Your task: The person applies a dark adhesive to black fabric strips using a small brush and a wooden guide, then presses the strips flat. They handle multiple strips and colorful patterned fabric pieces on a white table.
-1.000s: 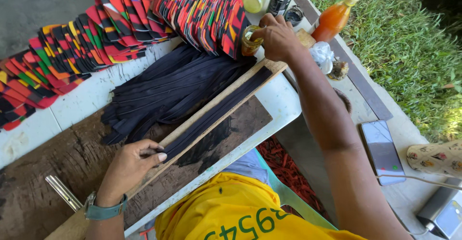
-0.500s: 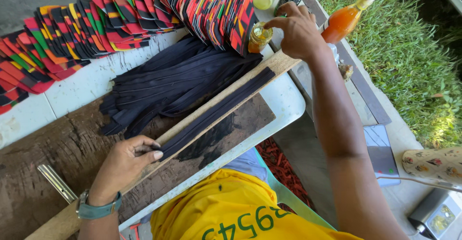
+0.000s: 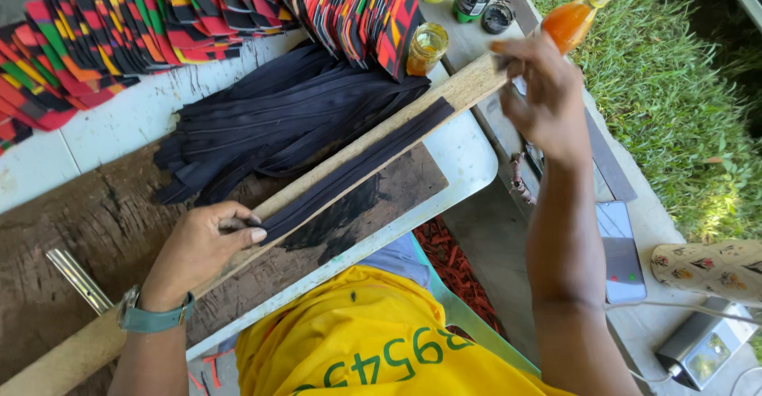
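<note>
Landmark: the long wooden plank [image 3: 381, 138], lying diagonally across the table [image 3: 468, 158].

Left hand [image 3: 202, 245]: palm down near the plank's lower end, fingers flat, pressing one end of a dark strip [image 3: 357, 166] against the wood. The strip runs lengthwise along the plank.

Right hand [image 3: 540, 98]: raised just past the plank's upper end, forearm extended, fingers loosely curled; whether it holds anything cannot be told.

A pile of dark strips [image 3: 270, 118] lies beside the plank on its far side. A small jar of amber liquid [image 3: 426, 48] stands near the upper end.
</note>
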